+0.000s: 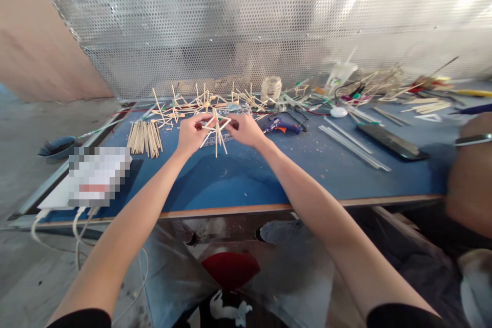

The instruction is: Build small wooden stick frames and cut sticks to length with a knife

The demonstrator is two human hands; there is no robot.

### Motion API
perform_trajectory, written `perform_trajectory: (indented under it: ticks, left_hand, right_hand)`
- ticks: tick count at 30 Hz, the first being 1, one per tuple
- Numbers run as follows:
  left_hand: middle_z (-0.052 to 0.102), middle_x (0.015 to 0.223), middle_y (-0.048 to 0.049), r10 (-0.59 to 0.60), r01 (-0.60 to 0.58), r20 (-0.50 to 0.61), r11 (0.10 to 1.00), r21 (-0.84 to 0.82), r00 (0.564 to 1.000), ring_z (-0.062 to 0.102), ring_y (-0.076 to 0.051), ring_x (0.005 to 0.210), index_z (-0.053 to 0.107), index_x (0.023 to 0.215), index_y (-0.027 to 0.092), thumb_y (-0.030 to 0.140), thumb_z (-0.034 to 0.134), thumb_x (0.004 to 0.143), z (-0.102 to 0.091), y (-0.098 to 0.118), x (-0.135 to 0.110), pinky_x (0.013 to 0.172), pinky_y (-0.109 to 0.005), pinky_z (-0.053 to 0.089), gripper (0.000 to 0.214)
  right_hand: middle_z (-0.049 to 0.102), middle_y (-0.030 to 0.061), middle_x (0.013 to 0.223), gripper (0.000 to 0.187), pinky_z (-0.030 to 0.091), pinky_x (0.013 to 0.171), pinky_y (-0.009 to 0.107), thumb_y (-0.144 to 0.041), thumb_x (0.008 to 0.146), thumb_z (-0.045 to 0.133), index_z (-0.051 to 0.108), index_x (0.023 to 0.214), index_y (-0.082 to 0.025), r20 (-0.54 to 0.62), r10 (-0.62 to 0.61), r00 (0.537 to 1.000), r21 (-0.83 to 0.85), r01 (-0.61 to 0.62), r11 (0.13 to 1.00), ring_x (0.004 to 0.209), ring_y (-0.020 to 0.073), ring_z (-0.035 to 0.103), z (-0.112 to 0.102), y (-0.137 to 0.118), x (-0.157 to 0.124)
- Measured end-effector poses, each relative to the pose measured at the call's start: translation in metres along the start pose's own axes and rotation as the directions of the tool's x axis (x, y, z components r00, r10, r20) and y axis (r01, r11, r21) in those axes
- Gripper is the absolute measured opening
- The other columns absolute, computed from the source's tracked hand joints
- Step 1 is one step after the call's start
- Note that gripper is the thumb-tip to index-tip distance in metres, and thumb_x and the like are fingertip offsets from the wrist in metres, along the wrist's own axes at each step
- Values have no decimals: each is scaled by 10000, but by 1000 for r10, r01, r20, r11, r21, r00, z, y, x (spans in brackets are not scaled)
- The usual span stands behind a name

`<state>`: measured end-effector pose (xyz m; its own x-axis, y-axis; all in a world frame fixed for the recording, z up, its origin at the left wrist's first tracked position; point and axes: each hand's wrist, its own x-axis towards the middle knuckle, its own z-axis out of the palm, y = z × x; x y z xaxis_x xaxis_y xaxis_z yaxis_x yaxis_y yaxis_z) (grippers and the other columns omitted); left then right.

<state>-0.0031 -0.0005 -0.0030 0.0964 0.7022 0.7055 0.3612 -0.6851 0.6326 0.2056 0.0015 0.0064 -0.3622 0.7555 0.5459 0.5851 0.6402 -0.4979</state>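
Between my two hands, just above the blue table, is a small frame of joined wooden sticks [217, 132], with several legs pointing down. My left hand [191, 134] pinches its left side between thumb and fingers. On the opposite side, my right hand [245, 128] grips the frame with closed fingers; the exact contact is partly hidden. Behind my hands stand more stick frames [205, 98]. A bundle of loose wooden sticks [145, 139] lies left of my left hand. To the right of my right hand rests a purple glue gun [283, 126] with an orange trigger.
A white box with cables [100, 171] sits at the table's left edge. Clear glue sticks [351, 147] and a dark phone [388, 141] lie to the right. A glass jar [271, 88] stands behind, before a perforated metal panel [215, 25]. Another person's arm [471, 179] is at far right.
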Motion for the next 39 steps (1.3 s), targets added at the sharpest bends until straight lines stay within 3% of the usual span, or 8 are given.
perform_trajectory:
  ticks: [8, 20, 24, 29, 39]
  left_hand:
    - [802, 929, -38, 8, -8, -16, 999, 40, 1000, 656, -129, 627, 809, 970, 251, 499, 742, 865, 1, -6, 0, 533, -262, 502, 277]
    - [806, 919, -37, 25, -25, 4, 1000, -8, 1000, 725, -167, 738, 799, 978, 251, 436, 734, 892, 1, -4, 0, 569, -271, 546, 214]
    - [809, 923, -34, 26, -26, -5, 1000, 2, 1000, 735, -166, 772, 799, 952, 232, 413, 743, 882, 1, -2, 0, 599, -256, 558, 202]
    - [809, 918, -37, 2, -2, -6, 999, 34, 1000, 724, -153, 731, 802, 954, 220, 450, 739, 874, 0, -1, 0, 617, -253, 553, 252]
    - [800, 890, -36, -18, 18, -17, 1000, 14, 1000, 686, -133, 655, 806, 940, 225, 471, 750, 854, 3, -2, -1, 591, -251, 535, 266]
  right_hand:
    - [623, 12, 679, 246, 352, 652, 297, -253, 883, 548, 758, 985, -174, -13, 15, 1000, -8, -15, 1000, 614, 130, 455, -1, -1, 0]
    - [592, 1, 664, 229, 339, 657, 316, -237, 864, 547, 737, 980, -184, 3, 10, 1000, 21, -10, 1000, 622, 134, 441, 1, 5, 1]
    - [629, 12, 683, 261, 356, 639, 303, -223, 813, 536, 761, 932, -163, 140, -22, 990, 85, 10, 996, 623, 129, 488, -7, 7, 1]
    - [657, 5, 674, 263, 381, 589, 274, -319, 778, 626, 773, 906, -143, 365, -90, 927, 185, 22, 982, 584, 112, 501, -13, 11, 0]
    - [693, 17, 694, 241, 433, 625, 273, -354, 767, 704, 772, 861, -143, 423, -104, 900, 231, 4, 973, 629, 127, 587, -9, 11, 0]
